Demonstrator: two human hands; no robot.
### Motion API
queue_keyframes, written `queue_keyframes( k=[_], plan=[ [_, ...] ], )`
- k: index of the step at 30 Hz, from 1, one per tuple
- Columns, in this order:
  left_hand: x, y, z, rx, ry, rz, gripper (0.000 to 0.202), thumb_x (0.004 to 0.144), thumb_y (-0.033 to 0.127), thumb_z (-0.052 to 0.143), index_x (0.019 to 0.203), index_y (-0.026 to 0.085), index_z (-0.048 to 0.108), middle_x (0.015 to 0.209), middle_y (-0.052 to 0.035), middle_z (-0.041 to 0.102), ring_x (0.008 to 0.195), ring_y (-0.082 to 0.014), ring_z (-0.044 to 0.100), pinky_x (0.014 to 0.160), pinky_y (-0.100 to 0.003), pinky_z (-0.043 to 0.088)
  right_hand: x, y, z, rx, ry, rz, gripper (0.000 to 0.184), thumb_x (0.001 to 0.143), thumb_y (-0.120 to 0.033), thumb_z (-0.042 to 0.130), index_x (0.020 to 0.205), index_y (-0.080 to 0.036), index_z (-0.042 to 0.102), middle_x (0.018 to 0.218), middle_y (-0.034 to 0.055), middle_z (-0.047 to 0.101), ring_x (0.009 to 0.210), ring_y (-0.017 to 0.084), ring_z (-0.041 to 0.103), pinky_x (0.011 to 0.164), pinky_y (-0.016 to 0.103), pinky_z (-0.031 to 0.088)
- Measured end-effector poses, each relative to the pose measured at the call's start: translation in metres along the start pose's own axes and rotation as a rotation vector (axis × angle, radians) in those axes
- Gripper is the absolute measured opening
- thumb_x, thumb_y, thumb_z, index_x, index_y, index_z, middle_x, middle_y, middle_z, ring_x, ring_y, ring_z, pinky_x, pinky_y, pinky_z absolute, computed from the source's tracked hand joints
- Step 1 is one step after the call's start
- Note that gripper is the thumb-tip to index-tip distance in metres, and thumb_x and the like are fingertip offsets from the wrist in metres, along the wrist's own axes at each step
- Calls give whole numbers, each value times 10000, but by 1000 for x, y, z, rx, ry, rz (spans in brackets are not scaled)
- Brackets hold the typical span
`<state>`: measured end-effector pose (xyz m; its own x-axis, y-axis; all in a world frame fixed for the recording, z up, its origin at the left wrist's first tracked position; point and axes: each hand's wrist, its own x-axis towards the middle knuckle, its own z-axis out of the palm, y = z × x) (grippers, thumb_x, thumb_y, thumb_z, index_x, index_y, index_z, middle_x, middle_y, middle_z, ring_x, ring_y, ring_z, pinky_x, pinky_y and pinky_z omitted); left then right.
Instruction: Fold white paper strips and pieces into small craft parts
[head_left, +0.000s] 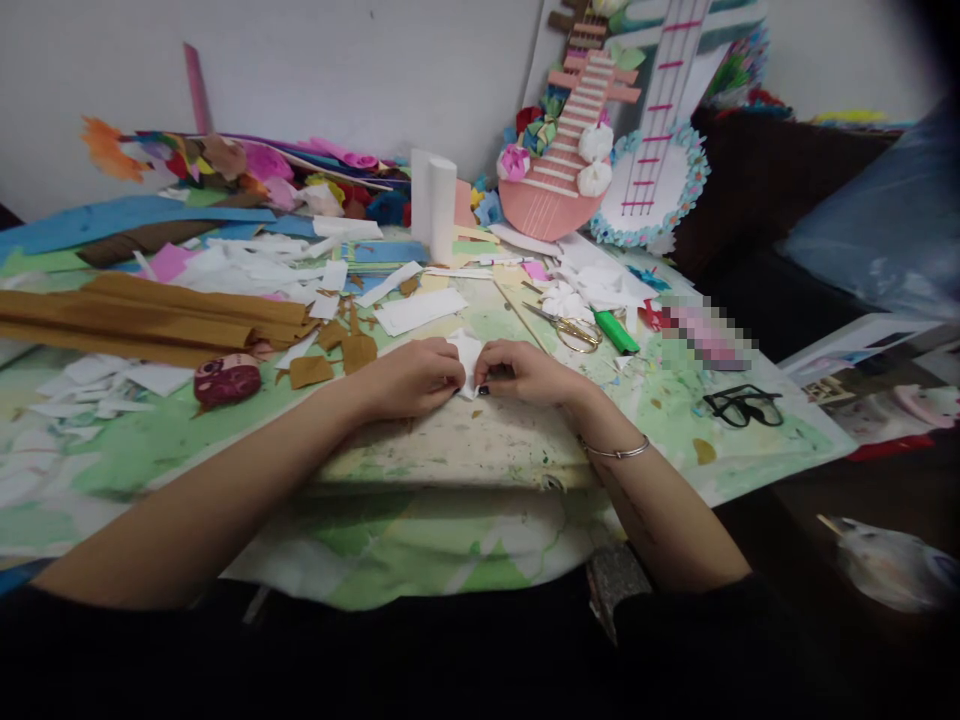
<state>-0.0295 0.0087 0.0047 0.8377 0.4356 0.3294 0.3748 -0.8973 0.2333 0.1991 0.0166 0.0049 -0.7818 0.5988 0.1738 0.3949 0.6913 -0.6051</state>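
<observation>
Through the head camera, I see the left hand and right hand pinching a small white paper piece between them at the counter's near side, probably gripping both edges for control. Gold-handled scissors lie beyond the right hand, seemingly set aside within reach.

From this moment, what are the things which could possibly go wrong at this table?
The white paper, held by the left hand and right hand, might crease or tear if pulled. The scissors lie beyond the right hand, so a careless reach might catch them. The black glasses lie towards the right edge of the table and might be knocked off.
</observation>
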Motion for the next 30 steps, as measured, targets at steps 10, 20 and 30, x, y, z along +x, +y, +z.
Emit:
queue_keyframes(
  k=[10, 20, 30],
  plan=[
    [-34, 49, 18, 457, 33, -67, 319, 960, 189, 411, 1118, 63, 657, 1045, -168, 635, 947, -263, 558, 852, -421, 500, 0, 3, 1, -2, 4, 21, 105, 773, -98, 600, 844, -141, 665, 842, 39, 631, 771, 144, 539, 726, 268, 419],
    [-42, 51, 27, 387, 128, -148, 343, 962, 263, 448, 1207, 117, 637, 1127, -150, 629, 1017, -290, 528, 896, -473, 473, 1, 2, 4, 18, 47, 67, 88, 763, -127, 597, 828, -139, 654, 787, 25, 622, 710, 127, 508, 684, 258, 389],
    [-44, 54, 25, 366, 70, -175, 390, 965, 274, 410, 1262, 111, 603, 1211, -163, 607, 1067, -306, 514, 930, -498, 449, 1, -2, 8, 28, 57, 168, 81, 751, -154, 580, 812, -138, 630, 660, -31, 536, 610, 97, 452, 611, 236, 329]
  ],
)
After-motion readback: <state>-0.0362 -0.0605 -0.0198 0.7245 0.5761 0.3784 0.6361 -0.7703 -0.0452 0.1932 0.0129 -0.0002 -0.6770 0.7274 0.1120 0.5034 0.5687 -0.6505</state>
